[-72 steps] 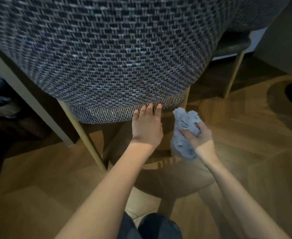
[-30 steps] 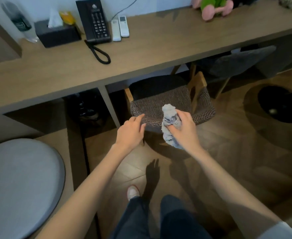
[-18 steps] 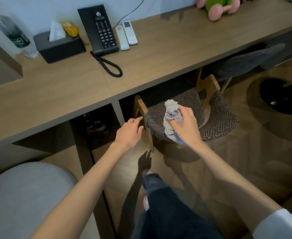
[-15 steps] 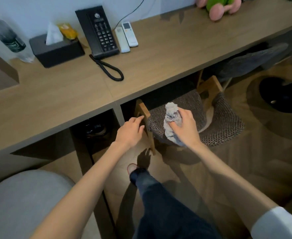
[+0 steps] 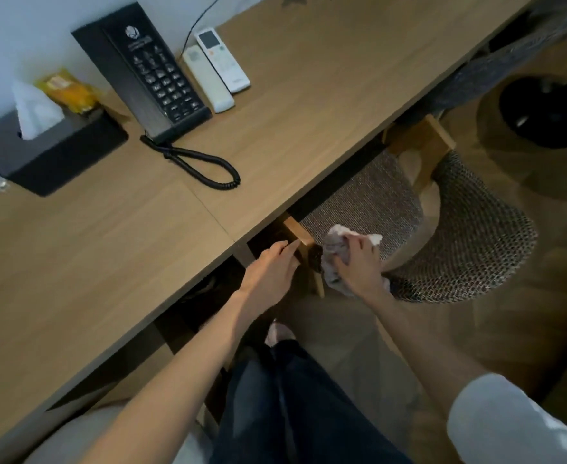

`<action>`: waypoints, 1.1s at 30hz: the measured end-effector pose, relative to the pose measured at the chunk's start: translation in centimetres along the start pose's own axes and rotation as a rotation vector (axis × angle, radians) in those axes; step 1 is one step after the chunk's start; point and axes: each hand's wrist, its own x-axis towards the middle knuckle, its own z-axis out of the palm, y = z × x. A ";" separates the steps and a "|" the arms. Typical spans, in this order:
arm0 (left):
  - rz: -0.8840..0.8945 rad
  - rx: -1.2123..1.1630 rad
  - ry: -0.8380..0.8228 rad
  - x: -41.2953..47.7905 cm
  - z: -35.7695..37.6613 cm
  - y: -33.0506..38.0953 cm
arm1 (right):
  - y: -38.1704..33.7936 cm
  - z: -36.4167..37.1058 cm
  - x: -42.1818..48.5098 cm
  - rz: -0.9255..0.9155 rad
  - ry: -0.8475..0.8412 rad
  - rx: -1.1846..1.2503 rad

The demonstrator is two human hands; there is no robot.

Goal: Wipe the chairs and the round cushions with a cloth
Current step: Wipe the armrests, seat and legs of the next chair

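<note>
The chair [image 5: 375,199] stands half tucked under the desk [image 5: 275,128]. The right hand [image 5: 359,266] grips a bunched cloth [image 5: 334,254] on the seat's edge, at three o'clock of the left hand [image 5: 272,272]. The left hand's nearly straight fingers touch the wooden arm [image 5: 297,231]. This looks like the seat-wiping step. Next, the cloth probably needs sweeping toward the woven backrest [image 5: 482,249] at three o'clock.

Nothing legible on show: the black telephone [image 5: 141,72] on the bench [image 5: 308,95] carries a round white emblem with small print beneath it, too blurred to read. Its keys show white marks, the white remote [image 5: 223,60] has tiny button print, and the yellow packet [image 5: 64,90] bears printing, none of it readable.
</note>
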 end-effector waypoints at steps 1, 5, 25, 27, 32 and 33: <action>0.021 0.010 -0.025 0.6 0.6 -0.5 | 0.5 0.7 0.1 0.042 -0.037 -0.016; 0.128 0.034 -0.084 3.4 2.9 -2.2 | 2.4 3.6 0.7 0.117 -0.096 -0.122; 0.311 0.492 -0.092 9.6 12.7 -2.1 | 9.1 5.1 -1.0 -0.022 -0.025 -0.578; 0.306 0.492 -0.084 7.8 14.6 -0.4 | 11.1 4.2 -2.6 -0.026 -0.030 -0.604; 0.391 0.348 -0.060 3.3 18.3 3.6 | 15.2 2.9 -7.1 -0.030 -0.086 -0.665; 0.417 0.376 -0.073 2.7 18.7 4.1 | 15.7 2.9 -8.0 -0.027 -0.095 -0.669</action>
